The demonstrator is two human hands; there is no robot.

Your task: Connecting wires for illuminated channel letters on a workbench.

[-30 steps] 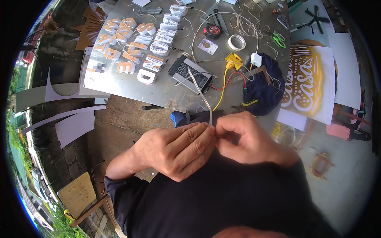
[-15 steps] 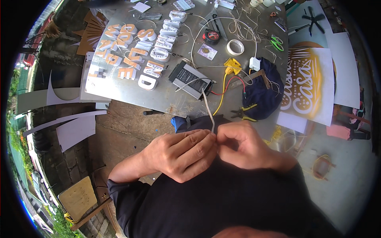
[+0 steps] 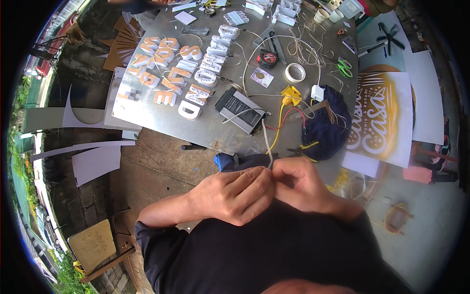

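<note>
My left hand and my right hand meet in front of my dark shirt, fingers pinched on the end of a pale cable; the tip is hidden between them. The cable runs up to a grey-and-black power supply box at the bench's near edge. A red wire and a yellow cord lie beside the box, near a yellow plug and white adapter. Yellow-handled pliers rest near dark blue fabric, just beyond my right hand.
The metal bench holds several channel letters, white tape, tape measure, green scissors and tangled wires. A painted sign board stands right, cut white sheets left. Other people's arms reach in at the top.
The view has shifted, so the bench appears lower and more of its far end and other people's arms show. Both my hands still pinch the cable, with little visible movement.
</note>
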